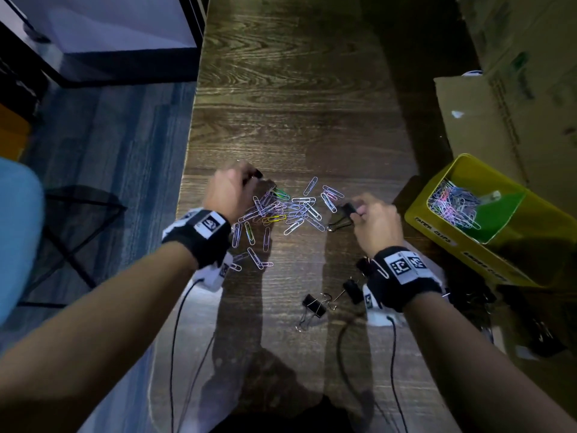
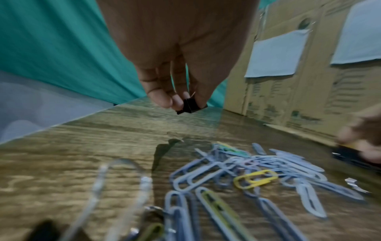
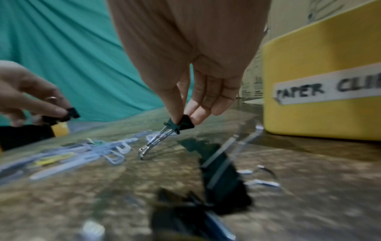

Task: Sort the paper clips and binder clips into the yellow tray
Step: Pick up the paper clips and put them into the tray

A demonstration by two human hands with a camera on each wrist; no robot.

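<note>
A heap of pale paper clips with a few yellow and green ones lies mid-table, seen close in the left wrist view as paper clips. My left hand pinches a small black binder clip just above the table at the heap's far left. My right hand pinches another black binder clip by its body, its wire handles hanging down to the table. The yellow tray stands at the right; its far compartment, labelled PAPER CLIPS, holds many paper clips.
More black binder clips lie near my right wrist and further right in shadow. Cardboard boxes stand behind the tray. The table's left edge runs beside my left hand, with floor and a chair frame beyond.
</note>
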